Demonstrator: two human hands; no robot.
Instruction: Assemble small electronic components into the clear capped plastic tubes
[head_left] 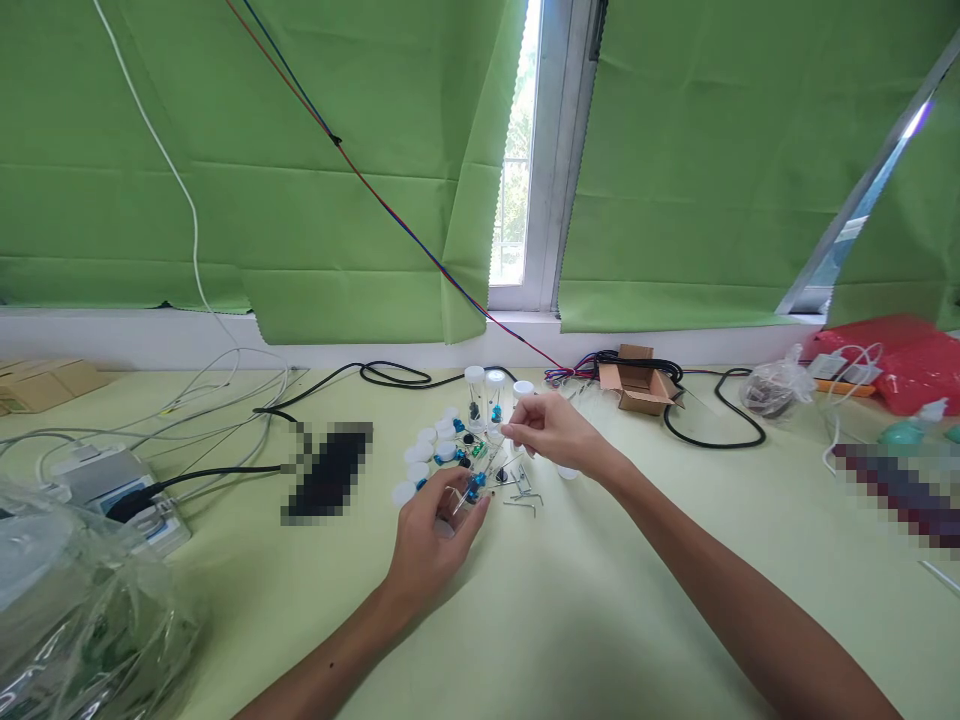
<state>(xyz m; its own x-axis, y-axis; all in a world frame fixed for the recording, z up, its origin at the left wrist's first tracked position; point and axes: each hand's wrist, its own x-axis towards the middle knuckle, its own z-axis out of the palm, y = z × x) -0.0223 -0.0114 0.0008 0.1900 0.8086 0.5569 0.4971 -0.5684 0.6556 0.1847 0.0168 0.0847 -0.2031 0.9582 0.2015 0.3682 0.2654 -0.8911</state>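
A green blind [360, 200] hung behind a pale yellow-green table [600, 610], on which a small open cardboard box [637, 388] sat well apart from the hands, toward the far right. The left hand [435, 530] was partly closed, its thumb and fingers curved around a blue-and-clear item [476, 485], which lay at their tips, just above the tabletop. The right hand [551, 430] stood beyond and to the right of that item, near but apart, thumb and forefinger drawn together in a pinch; whether something tiny sat between them could not be told at this size. Clear vials [474, 397] with white tops stood upright behind, white caps [403, 493] lay left, and thin L-shaped keys [521, 503] lay right of the item.
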